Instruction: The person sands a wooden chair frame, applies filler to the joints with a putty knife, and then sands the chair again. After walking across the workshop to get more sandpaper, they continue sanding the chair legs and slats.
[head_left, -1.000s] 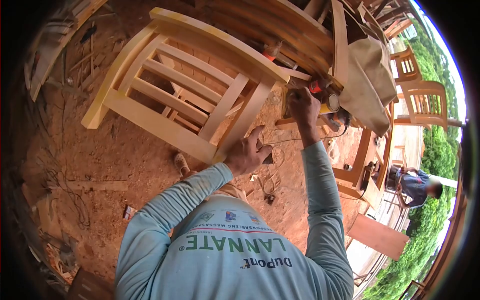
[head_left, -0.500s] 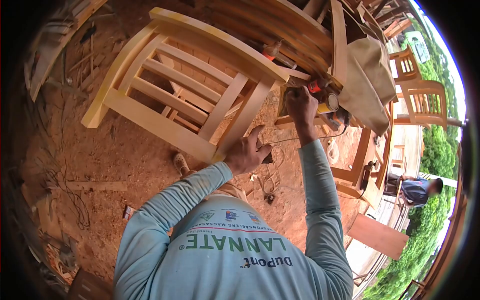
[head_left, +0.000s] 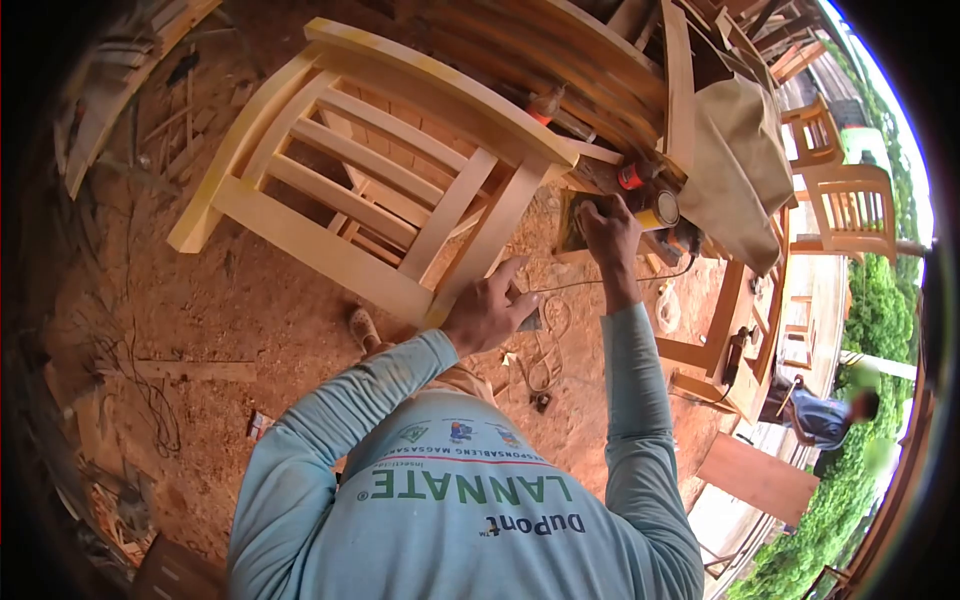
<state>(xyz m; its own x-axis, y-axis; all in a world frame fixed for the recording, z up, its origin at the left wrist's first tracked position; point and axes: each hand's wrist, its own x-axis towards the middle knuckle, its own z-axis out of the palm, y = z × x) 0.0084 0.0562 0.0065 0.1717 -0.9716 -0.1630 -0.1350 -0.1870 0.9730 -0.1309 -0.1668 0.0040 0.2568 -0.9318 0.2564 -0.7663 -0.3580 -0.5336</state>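
A pale wooden chair (head_left: 320, 262) with a slatted back lies tilted in front of me. My left hand (head_left: 484, 312) is at the near corner of its frame, fingers curled, with a small dark flat piece (head_left: 533, 318) showing under the fingertips. My right hand (head_left: 611, 238) is closed, its fingertips down at a dark-smeared flat board (head_left: 574, 222); whatever they pinch is hidden. Just right of that hand, a yellow-sided can (head_left: 662, 208) lies or stands beside a red-labelled container (head_left: 630, 177).
A tan cloth (head_left: 735, 165) drapes over wood on the right. A power cord (head_left: 610, 287) runs past my right wrist. Behind the chair lies a bottle with a red band (head_left: 543, 105). Finished-looking chairs (head_left: 850, 205) and another person (head_left: 822, 412) are at far right.
My right hand has moved slightly down and right, uncovering more of the dark-smeared board. My left hand has shifted slightly left. The other person has shifted posture.
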